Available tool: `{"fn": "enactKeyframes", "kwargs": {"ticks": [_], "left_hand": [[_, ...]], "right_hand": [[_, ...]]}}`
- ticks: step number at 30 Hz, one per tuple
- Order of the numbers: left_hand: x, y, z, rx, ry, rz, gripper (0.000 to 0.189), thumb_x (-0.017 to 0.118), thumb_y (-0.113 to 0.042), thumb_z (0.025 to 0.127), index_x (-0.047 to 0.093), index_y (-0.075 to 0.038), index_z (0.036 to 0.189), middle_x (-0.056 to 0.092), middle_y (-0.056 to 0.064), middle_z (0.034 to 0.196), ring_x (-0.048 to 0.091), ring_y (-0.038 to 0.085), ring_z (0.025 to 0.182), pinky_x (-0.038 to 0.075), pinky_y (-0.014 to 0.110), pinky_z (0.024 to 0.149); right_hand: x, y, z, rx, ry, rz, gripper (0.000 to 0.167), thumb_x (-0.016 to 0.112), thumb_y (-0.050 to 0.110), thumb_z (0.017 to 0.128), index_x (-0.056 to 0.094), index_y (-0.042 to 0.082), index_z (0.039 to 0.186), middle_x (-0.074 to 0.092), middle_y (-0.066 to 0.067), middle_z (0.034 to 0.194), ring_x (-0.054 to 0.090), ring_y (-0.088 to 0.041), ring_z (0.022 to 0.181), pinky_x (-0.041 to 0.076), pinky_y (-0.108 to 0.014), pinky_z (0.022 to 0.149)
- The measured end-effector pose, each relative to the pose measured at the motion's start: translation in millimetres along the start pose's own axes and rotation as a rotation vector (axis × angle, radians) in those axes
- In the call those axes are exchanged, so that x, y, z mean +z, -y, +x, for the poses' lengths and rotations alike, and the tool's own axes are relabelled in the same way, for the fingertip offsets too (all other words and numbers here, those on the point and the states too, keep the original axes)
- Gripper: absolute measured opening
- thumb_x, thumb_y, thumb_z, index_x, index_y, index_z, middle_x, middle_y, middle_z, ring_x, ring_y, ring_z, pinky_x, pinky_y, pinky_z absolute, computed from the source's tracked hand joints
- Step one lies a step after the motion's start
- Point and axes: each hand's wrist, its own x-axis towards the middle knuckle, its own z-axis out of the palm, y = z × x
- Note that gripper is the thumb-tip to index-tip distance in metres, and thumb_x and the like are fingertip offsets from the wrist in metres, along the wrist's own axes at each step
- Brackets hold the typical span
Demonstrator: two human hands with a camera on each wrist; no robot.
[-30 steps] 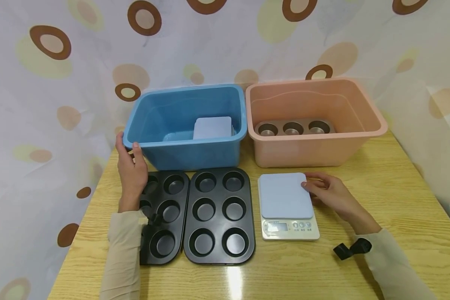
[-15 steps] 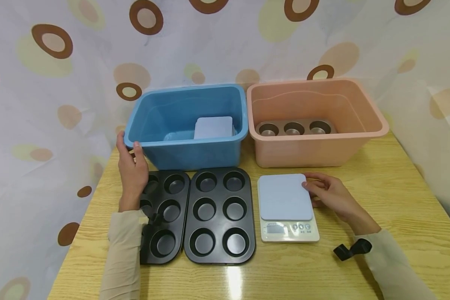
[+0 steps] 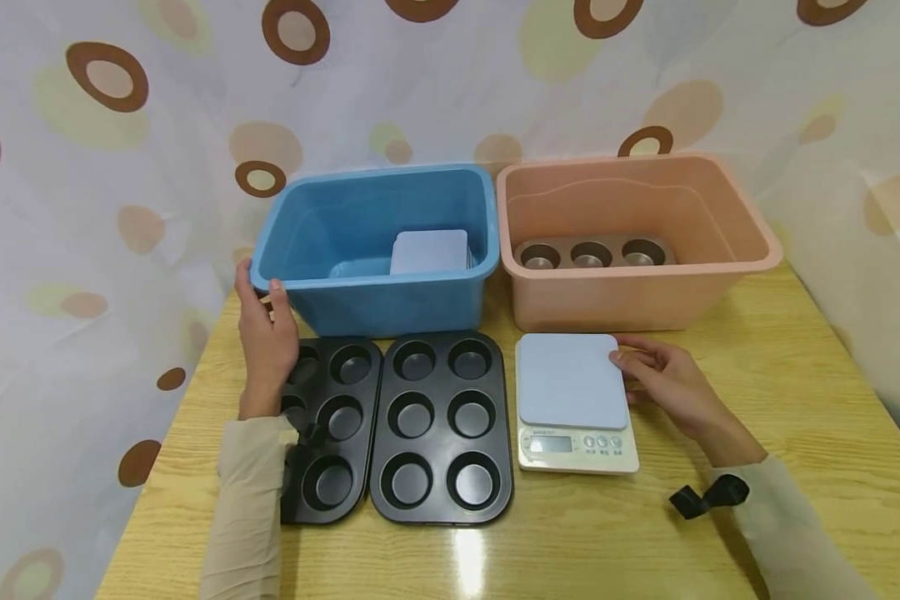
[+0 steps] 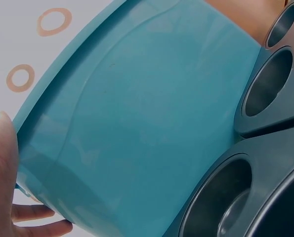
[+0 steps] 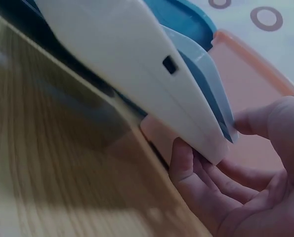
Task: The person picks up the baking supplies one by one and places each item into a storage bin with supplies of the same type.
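My left hand [image 3: 268, 350] holds the near left corner of the blue plastic tub [image 3: 390, 308], its thumb on the near side of the rim. On the right, my right hand [image 3: 671, 387] grips the far right corner of a white kitchen scale [image 3: 573, 383], with display and buttons facing me. The right wrist view has the thumb on the scale's platform [image 5: 211, 74] and fingers under its body [image 5: 137, 64]; that corner is tilted up off the wooden table [image 5: 53, 163]. Two black muffin tins [image 3: 441, 429] lie side by side between my hands, the left one partly under my forearm.
White flat things [image 3: 429, 252] are stacked inside the blue tub. Beside it stands a pink tub [image 3: 607, 300] with a brown muffin tin [image 3: 562, 250] in it. A patterned sheet [image 3: 420, 75] hangs behind, and the table ends at the right [image 3: 855, 375].
The far side of the scale has risen in my right hand, and its platform has shifted slightly away from me. My left hand stays at the blue tub's corner.
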Motion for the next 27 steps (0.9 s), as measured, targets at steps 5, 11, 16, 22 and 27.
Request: {"fn": "enactKeyframes", "kwargs": {"ticks": [5,11,16,22,27], "left_hand": [[1.6,-1.5,0.8,0.003,0.007,-0.009,0.063,0.042,-0.041,0.117,0.022,-0.021,0.173,0.046,0.015,0.170,0.051,0.036,0.149,0.043,0.064,0.123],[-1.1,-0.9,-0.4,0.000,-0.004,-0.009,0.063,0.043,-0.036,0.117,0.022,-0.020,0.174,0.045,0.014,0.171,0.050,0.036,0.150,0.042,0.066,0.124],[-0.5,0.4,0.1,0.020,-0.003,-0.014,0.062,0.044,-0.034,0.117,0.024,-0.017,0.173,0.047,0.013,0.170,0.050,0.035,0.149,0.043,0.066,0.122],[0.3,0.0,-0.1,0.021,-0.004,-0.023,0.062,0.044,-0.039,0.116,0.025,-0.019,0.172,0.047,0.013,0.169,0.051,0.035,0.149,0.043,0.066,0.123],[-1.1,0.9,-0.9,0.007,-0.006,-0.011,0.064,0.043,-0.042,0.116,0.023,-0.020,0.173,0.046,0.013,0.170,0.050,0.035,0.150,0.042,0.065,0.124]], "right_hand": [[-0.1,8.0,-1.7,-0.001,-0.003,0.028,0.068,0.058,0.028,0.115,0.032,-0.007,0.167,0.074,0.024,0.101,0.073,0.001,0.090,0.065,-0.026,0.074],[-0.6,16.5,-3.1,-0.016,0.013,0.115,0.070,0.058,0.023,0.115,0.026,-0.011,0.167,0.077,0.019,0.102,0.076,-0.002,0.090,0.065,-0.027,0.074],[-1.5,20.1,-5.6,-0.026,-0.002,0.119,0.073,0.058,0.026,0.115,0.025,-0.011,0.168,0.075,0.023,0.108,0.075,-0.001,0.094,0.065,-0.027,0.076],[-2.9,26.0,-9.8,-0.045,-0.043,0.187,0.073,0.061,0.025,0.113,0.028,-0.013,0.166,0.074,0.021,0.113,0.076,-0.002,0.097,0.065,-0.026,0.076],[-3.8,33.9,-13.5,-0.055,-0.061,0.213,0.074,0.061,0.025,0.113,0.027,-0.012,0.166,0.074,0.022,0.114,0.074,-0.001,0.099,0.064,-0.026,0.077]]}}
